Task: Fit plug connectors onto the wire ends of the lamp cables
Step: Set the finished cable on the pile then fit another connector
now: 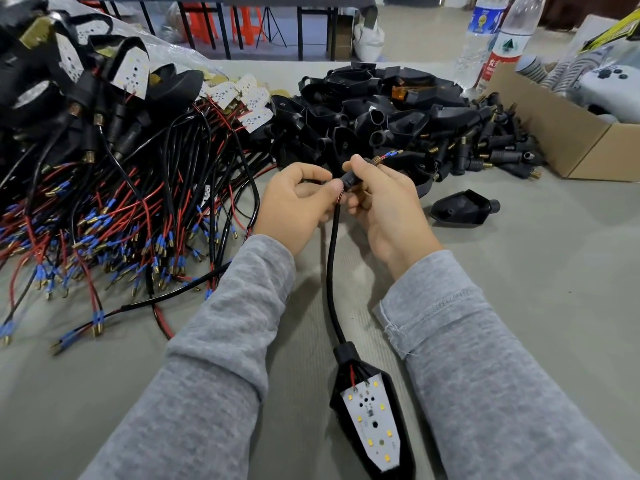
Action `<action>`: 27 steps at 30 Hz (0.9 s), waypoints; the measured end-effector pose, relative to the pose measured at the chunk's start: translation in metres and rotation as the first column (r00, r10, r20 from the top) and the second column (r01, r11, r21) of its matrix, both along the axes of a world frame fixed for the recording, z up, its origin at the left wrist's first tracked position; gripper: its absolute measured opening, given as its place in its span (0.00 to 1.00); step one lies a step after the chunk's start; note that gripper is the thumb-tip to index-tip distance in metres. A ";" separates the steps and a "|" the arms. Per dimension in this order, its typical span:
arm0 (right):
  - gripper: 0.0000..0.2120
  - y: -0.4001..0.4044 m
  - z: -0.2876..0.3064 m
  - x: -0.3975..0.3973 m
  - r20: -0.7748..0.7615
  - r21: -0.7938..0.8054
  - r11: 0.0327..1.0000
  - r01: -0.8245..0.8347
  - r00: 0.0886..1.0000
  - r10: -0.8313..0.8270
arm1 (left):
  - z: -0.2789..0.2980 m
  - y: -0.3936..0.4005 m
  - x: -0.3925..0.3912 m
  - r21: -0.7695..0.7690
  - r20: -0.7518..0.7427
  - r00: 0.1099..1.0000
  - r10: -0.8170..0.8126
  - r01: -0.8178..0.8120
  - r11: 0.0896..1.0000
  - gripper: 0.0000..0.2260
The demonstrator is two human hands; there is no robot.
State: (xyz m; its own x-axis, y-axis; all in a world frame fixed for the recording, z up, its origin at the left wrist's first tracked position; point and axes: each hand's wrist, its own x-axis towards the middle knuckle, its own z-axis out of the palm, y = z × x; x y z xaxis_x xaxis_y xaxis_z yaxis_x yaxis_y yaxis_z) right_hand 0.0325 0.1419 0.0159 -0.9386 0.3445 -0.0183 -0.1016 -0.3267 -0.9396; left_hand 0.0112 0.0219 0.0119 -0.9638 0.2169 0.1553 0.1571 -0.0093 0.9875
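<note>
- Right hand: fingers are curled round a black plug connector, thumb pressed on top of it. A threaded brass end with blue-sleeved wire tips is seen sticking out beyond the thumb.
- Left hand: fingers are curled, and the black cable is pinched between thumb and fingertips just behind the connector. The two hands are touching at the fingertips.
- The cable is seen hanging from the hands toward the person, ending in one lamp head lying on the table between the two grey sleeves, its white LED board facing up.
- Counted near the right hand: one single black lamp housing lying alone just to its right.
- Beyond both hands: a heap of black housings, too many to be counted; to the right of it, a heap of loose plug connectors, likewise uncounted.
- Left of the left hand: a tangle of red and black wires with blue-sleeved ends, number not determinable; lamp heads with white boards are piled behind it.
- Far right of the right hand: one open cardboard box; two clear plastic bottles are standing behind it.
</note>
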 end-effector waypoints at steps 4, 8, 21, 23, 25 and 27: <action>0.07 -0.001 0.001 0.000 -0.028 -0.047 0.998 0.041 0.999 -0.043 | 0.013 -0.002 0.002 -0.069 0.273 0.956 -0.108 0.132 0.989 0.11; 0.09 0.000 0.002 0.000 -0.072 -0.081 0.995 0.059 0.995 -0.065 | 0.014 -0.008 0.003 -0.142 0.239 0.944 -0.230 0.268 0.953 0.10; 0.09 -0.003 -0.001 0.000 -0.027 0.121 0.992 0.041 0.999 -0.038 | 0.003 -0.003 0.003 -0.174 -0.036 0.996 -0.081 0.073 0.982 0.09; 0.08 -0.003 0.000 0.000 -0.018 0.066 0.997 0.038 0.999 -0.037 | 0.003 -0.002 0.003 -0.119 -0.025 0.998 -0.064 0.061 0.991 0.08; 0.07 -0.002 0.001 0.000 -0.017 0.032 0.999 0.031 0.999 -0.030 | 0.002 -0.001 0.003 -0.076 -0.029 0.998 -0.047 0.045 0.996 0.08; 0.07 -0.002 0.001 0.001 -0.018 0.029 0.999 0.026 1.000 -0.026 | 0.001 -0.002 0.003 -0.059 -0.056 0.997 -0.046 0.043 0.997 0.08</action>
